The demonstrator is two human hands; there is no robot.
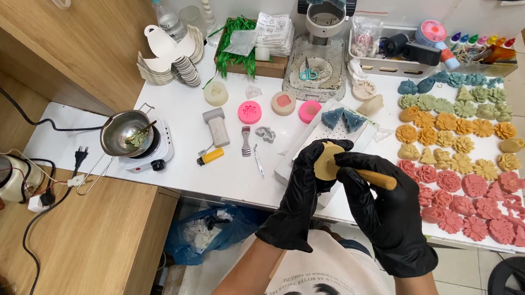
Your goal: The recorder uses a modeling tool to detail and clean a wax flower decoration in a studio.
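Far left on the white surface [201, 172]: small electric hotplate [147, 152] carrying a metal pot [123, 132]. Centre, above the surface edge: left hand [301, 195], black-gloved, grip curled around a round tan piece [325, 162]. Right hand [382, 210], also gloved, grip pinching a wooden-handled tool [376, 178] whose tip touches the piece. Right: rows of coloured moulded flowers [460, 162].
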